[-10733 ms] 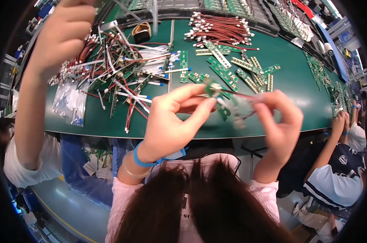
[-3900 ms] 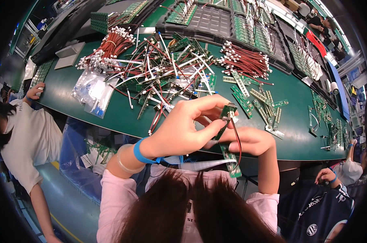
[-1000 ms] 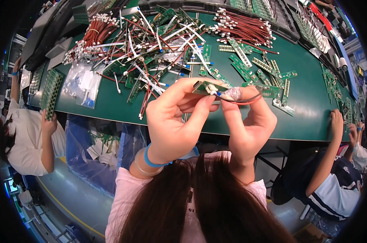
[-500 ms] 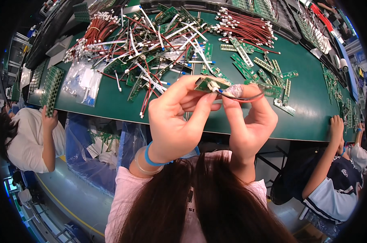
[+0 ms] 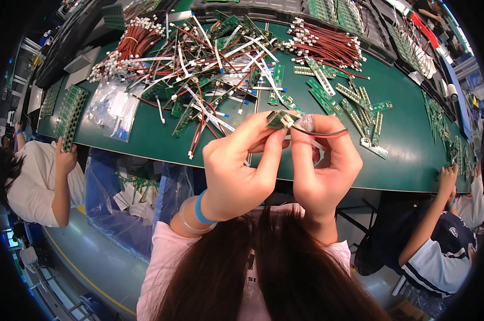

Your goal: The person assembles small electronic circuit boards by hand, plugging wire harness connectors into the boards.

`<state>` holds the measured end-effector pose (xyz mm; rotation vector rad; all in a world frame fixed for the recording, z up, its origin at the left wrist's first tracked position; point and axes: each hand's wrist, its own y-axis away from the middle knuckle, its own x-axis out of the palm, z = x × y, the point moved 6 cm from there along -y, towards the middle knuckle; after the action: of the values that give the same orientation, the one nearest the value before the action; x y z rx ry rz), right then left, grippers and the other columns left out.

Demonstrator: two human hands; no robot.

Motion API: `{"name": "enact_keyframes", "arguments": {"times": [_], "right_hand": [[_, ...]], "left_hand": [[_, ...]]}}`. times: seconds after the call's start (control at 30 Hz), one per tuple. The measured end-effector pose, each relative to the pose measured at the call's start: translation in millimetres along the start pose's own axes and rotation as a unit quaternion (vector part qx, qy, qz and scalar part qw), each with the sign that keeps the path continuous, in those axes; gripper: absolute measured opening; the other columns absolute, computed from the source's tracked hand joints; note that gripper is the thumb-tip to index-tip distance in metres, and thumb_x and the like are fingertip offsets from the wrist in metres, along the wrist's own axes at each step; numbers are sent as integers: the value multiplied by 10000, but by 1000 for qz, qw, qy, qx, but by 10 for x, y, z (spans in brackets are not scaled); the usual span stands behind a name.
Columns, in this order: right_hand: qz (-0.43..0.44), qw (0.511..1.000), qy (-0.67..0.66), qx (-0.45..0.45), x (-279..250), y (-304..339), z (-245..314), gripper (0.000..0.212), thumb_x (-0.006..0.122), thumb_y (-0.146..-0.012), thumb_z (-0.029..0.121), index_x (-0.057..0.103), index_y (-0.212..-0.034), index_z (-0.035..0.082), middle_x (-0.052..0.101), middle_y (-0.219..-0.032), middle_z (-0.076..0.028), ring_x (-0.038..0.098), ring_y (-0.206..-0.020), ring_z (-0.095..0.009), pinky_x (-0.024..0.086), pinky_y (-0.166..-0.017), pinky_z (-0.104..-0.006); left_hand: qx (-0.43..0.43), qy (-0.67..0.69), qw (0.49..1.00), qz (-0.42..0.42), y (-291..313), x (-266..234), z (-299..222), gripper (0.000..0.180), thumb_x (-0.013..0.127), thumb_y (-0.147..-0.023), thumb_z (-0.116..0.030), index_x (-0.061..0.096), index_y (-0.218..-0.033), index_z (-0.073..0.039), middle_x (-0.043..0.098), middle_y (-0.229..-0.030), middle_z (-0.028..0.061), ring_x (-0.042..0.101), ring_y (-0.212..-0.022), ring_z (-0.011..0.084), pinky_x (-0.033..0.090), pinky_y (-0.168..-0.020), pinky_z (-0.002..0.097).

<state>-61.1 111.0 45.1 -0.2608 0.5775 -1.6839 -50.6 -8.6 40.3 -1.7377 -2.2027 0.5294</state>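
Note:
Above the front edge of the green table, my left hand [image 5: 239, 168] pinches a small green circuit board [image 5: 278, 119] between thumb and fingers. Close against it, my right hand [image 5: 326, 171] is closed on a red-and-black cable [image 5: 327, 134]. The cable's white plug [image 5: 289, 122] sits at the board's edge; whether it is fully seated I cannot tell. From there the wires arch over my right fingers, and their far end is hidden. A greyish wrap [image 5: 306, 123] covers one right fingertip.
Beyond my hands lies a tangled heap of boards with white flat cables [image 5: 220, 64]. Bundled red cables [image 5: 327, 45] lie at the back, loose boards [image 5: 359, 101] to the right. A blue-lined bin [image 5: 116, 219] stands below left. Co-workers' hands [image 5: 65, 155] appear at both sides.
Both hands have shifted slightly, the board moving a little right and down in view. My right fingers have drawn closer to the plug. A board seen behind my right fingers is out of sight.

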Motion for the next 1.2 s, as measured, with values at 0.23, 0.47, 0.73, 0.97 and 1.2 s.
{"name": "enact_keyframes", "arguments": {"times": [0.23,0.47,0.73,0.97,1.2], "right_hand": [[-9,1000,-21,-15,63,-40,-43,109,566,-652,-43,537,-747,1,491,-608,-17,407,-451,-55,317,-409,-180],[-25,997,-57,50,-64,64,-94,99,531,-745,-48,521,-842,-36,515,-757,-26,474,-658,-83,380,-586,-185],[9,998,-37,41,58,-28,-53,95,519,-786,-19,532,-877,-38,570,-761,-56,517,-680,-90,406,-609,-198],[74,955,135,-254,94,64,611,324,559,-634,-107,560,-951,-43,575,-909,-169,560,-799,-272,443,-731,-322],[142,976,103,-130,-207,-239,431,302,704,-609,95,617,-892,36,530,-710,-63,478,-616,-171,366,-524,-259]], "left_hand": [[10,-54,998,30,-50,-24,0,160,536,-731,56,560,-889,49,619,-718,135,639,-665,189,502,-571,248],[22,-84,994,71,-36,35,-99,182,578,-715,-7,567,-892,33,605,-678,132,635,-620,199,470,-498,253],[36,-47,996,60,-172,-47,-49,145,573,-713,-18,544,-837,52,602,-668,137,632,-631,210,512,-554,267],[-153,167,969,96,-407,-329,67,114,555,-788,-20,561,-874,55,608,-783,88,597,-670,118,511,-582,216],[-219,142,959,113,-366,-280,-33,114,561,-784,-10,549,-869,64,602,-776,85,600,-662,114,503,-571,201]]}}
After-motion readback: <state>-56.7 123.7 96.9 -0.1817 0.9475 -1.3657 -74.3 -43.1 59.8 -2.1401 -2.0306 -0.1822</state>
